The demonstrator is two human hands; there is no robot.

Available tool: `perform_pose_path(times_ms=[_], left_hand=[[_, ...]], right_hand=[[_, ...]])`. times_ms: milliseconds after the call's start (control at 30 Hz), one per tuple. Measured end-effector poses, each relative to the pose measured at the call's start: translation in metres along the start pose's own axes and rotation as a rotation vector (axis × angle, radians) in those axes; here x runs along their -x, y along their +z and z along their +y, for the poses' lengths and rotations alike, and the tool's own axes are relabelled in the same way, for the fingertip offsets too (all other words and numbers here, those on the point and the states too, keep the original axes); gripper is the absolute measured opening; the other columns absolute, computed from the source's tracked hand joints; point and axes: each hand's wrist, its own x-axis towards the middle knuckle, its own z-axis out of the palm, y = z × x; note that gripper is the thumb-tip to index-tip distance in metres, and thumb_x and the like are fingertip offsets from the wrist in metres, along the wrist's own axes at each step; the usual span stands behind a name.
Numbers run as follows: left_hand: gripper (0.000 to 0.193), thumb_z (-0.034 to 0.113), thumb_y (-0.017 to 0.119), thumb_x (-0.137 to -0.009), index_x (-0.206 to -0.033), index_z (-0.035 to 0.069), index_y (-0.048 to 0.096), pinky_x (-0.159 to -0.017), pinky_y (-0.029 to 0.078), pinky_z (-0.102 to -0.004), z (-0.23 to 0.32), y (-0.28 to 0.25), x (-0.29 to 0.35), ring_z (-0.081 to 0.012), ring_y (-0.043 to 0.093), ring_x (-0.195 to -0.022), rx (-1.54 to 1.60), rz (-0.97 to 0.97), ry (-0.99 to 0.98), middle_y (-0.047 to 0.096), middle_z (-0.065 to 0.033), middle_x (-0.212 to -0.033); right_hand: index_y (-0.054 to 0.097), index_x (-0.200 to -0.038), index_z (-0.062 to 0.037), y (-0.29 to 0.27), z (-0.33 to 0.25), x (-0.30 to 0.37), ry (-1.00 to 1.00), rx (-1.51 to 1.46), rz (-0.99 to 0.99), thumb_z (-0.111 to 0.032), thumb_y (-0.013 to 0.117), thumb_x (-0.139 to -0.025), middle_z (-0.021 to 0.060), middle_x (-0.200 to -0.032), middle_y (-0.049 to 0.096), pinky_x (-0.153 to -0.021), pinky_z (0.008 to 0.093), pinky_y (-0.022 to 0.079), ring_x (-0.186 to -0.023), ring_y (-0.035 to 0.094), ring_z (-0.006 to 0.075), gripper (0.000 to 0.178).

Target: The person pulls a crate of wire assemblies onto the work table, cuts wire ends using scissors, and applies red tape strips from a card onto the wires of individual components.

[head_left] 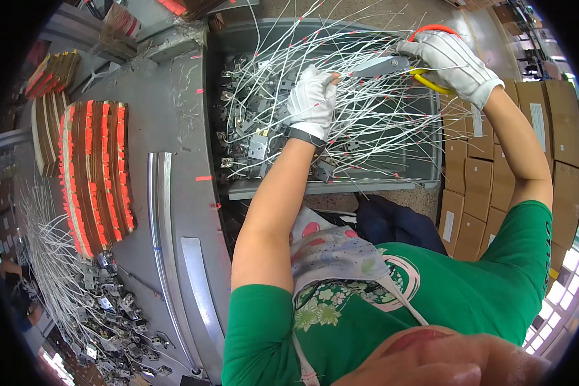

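My left hand (312, 100), in a white glove with bare fingertips showing, is closed on white wires (360, 103) over a grey bin. In my right hand (453, 61), also gloved, is a pair of scissors (383, 66) with one orange and one yellow handle. The handles are spread apart, and the blades point left toward my left fingertips, among the wires. Small metal switch-like parts (258, 147) lie heaped in the left side of the bin, and the wires fan out from them to the right. Exactly which wires my left fingers grip is hard to make out.
The grey bin (328, 188) stands beside a grey table (180, 122). On the table are curved cardboard pieces with red edges (96, 174), metal strips (202, 283) and another heap of wired parts (109, 315). Cardboard boxes (479, 183) are stacked at the right.
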Motion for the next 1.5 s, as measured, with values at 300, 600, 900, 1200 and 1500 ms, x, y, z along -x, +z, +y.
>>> perform_pose_path(times_ms=[300, 600, 900, 1200, 1500], left_hand=[[0.015, 0.009, 0.073, -0.079, -0.094, 0.009, 0.075, -0.066, 0.048, -0.0340, 0.005, -0.004, 0.000, -0.0263, 0.063, -0.073, -0.015, -0.026, 0.002, 0.064, -0.0105, -0.081], [0.011, 0.015, 0.068, -0.082, -0.091, 0.017, 0.075, -0.063, 0.050, -0.0414, 0.003, -0.002, 0.001, -0.0334, 0.064, -0.074, -0.008, -0.015, 0.018, 0.064, -0.0113, -0.089], [0.013, 0.012, 0.074, -0.079, -0.091, 0.009, 0.075, -0.065, 0.048, -0.0348, 0.005, -0.001, 0.000, -0.0276, 0.063, -0.072, -0.004, 0.006, 0.009, 0.064, -0.0105, -0.080], [0.012, 0.013, 0.074, -0.079, -0.090, 0.009, 0.075, -0.065, 0.048, -0.0349, 0.005, -0.001, 0.000, -0.0278, 0.063, -0.073, -0.026, 0.004, 0.004, 0.064, -0.0110, -0.080], [0.013, 0.013, 0.073, -0.079, -0.091, 0.010, 0.075, -0.066, 0.049, -0.0352, 0.005, -0.002, -0.001, -0.0285, 0.064, -0.075, -0.054, -0.010, -0.011, 0.065, -0.0110, -0.082]], right_hand=[[0.063, -0.114, -0.0085, -0.011, -0.004, -0.006, -0.061, 0.009, -0.008, -0.015, 0.078, -0.071, 0.0124, -0.092, 0.062, -0.079, 0.0416, 0.047, -0.089, 0.060, 0.0335, 0.046], [0.062, -0.118, -0.0104, 0.003, 0.005, -0.001, -0.057, -0.022, 0.026, -0.013, 0.078, -0.070, 0.0118, -0.097, 0.063, -0.084, 0.0405, 0.047, -0.095, 0.060, 0.0317, 0.050], [0.060, -0.121, -0.0113, 0.003, 0.000, 0.005, -0.028, 0.017, 0.034, -0.014, 0.075, -0.075, 0.0119, -0.104, 0.062, -0.089, 0.0400, 0.047, -0.101, 0.060, 0.0303, 0.049], [0.059, -0.121, -0.0118, 0.005, -0.005, 0.004, 0.033, 0.019, -0.011, -0.019, 0.075, -0.074, 0.0124, -0.098, 0.062, -0.086, 0.0411, 0.047, -0.097, 0.061, 0.0307, 0.050], [0.061, -0.114, -0.0112, 0.010, -0.003, 0.002, -0.003, 0.023, 0.064, -0.018, 0.076, -0.071, 0.0122, -0.088, 0.062, -0.076, 0.0420, 0.049, -0.087, 0.062, 0.0321, 0.046]])
